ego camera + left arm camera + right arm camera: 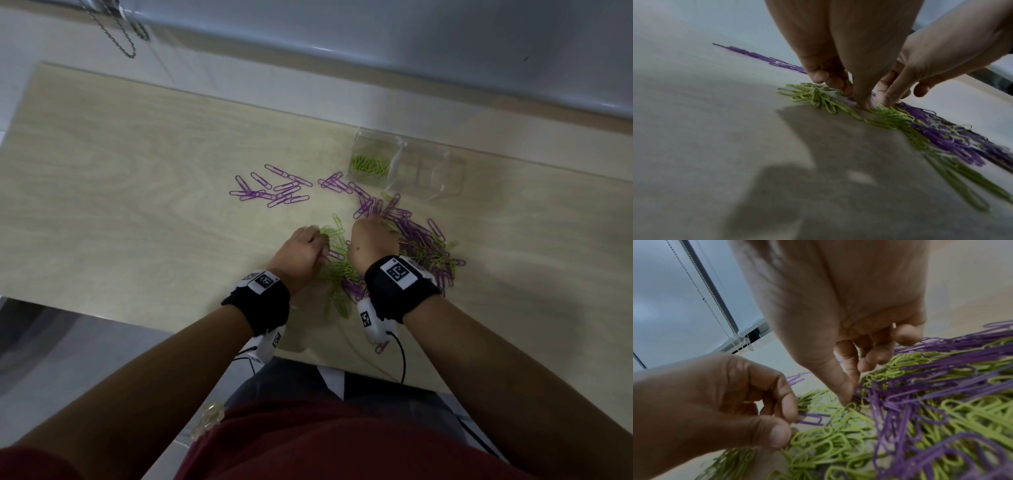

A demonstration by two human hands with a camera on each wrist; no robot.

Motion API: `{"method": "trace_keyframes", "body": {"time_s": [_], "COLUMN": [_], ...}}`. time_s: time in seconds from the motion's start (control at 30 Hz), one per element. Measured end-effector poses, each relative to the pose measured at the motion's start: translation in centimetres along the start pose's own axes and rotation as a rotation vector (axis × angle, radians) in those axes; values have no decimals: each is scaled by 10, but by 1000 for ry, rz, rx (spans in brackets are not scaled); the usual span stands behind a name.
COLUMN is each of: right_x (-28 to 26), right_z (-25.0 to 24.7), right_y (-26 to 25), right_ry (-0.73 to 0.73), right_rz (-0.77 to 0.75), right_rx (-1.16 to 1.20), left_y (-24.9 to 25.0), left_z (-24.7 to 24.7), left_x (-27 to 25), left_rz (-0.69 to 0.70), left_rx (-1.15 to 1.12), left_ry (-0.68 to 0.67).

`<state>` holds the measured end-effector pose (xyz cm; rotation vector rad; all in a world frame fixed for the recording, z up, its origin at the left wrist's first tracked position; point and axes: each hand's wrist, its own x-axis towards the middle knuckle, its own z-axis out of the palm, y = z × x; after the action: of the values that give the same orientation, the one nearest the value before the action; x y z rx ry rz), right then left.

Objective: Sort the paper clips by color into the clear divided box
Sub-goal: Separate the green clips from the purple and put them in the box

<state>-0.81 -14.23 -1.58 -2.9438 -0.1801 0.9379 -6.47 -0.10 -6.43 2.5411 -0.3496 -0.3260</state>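
Both hands are down in the mixed heap of green and purple paper clips (416,251) on the wooden table (137,192). The left hand (303,255) has its fingers curled, and the right wrist view catches what the head camera cannot: thumb and forefinger pinch a single purple clip (813,418) just clear of the green ones. From the left wrist view that clip is hidden behind the fingers; all you get there is fingertips (864,104) planted among a fan of green clips (818,97).

The right hand (371,240), just beside the left, reaches into the heap with thumb and forefinger drawn together at a green clip (851,405), other fingers curled loosely; whether it actually grips that clip I cannot tell.

Only the head view shows the rest. Beyond the right hand and off to its right stands the clear divided box (428,168), green clips (368,164) lying in its compartment nearest the hands' side, the other compartments showing none. Beyond the left hand, well apart from the heap, lies a loose spread of purple clips (274,188).
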Motion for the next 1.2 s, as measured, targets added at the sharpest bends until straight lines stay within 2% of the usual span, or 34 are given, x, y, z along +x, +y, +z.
{"method": "trace_keyframes", "body": {"time_s": [0.1, 0.23, 0.3, 0.43, 0.53, 0.6, 0.7, 0.8, 0.87, 0.97, 1.03, 1.13, 1.2], "right_x": [2, 7, 10, 9, 14, 19, 23, 33, 43, 47, 37, 8, -11], "right_z": [-3, -4, -3, -20, -30, -34, -38, -42, -42, -39, -37, -28, -16], "right_y": [3, 16, 27, 42, 48, 50, 47, 32, 21, 22, 31, 50, 63], "right_ry": [-49, -59, -45, -51, -85, -102, -49, 85, 189, 247, 176, -93, -168], "right_rz": [-15, -87, -122, -104, -37, -5, -19, -98, -137, -197, -292, -430, -453], "right_rx": [-8, 134, 332, 950, 1182, 1258, 1206, 1106, 945, 658, 510, 321, 258], "left_y": [0, 4, 5, 9, 7, 6, 10, 14, 16, 16, 15, 13, 13], "left_z": [2, 2, 0, -4, -3, -7, -10, -14, -17, -12, -11, -11, -17], "left_x": [0, 3, 4, 5, 6, 6, 9, 12, 11, 9, 8, 6, 6], "left_rz": [-102, -114, -92, -35, -2, -41, -61, -5, 14, 33, 57, 78, 51], "left_rx": [-108, -104, -60, 91, 59, -3, 3, 82, 187, 318, 344, 353, 199], "left_ry": [55, 43, 24, -52, -50, -39, -42, -62, -129, -164, -140, -129, -108]}}
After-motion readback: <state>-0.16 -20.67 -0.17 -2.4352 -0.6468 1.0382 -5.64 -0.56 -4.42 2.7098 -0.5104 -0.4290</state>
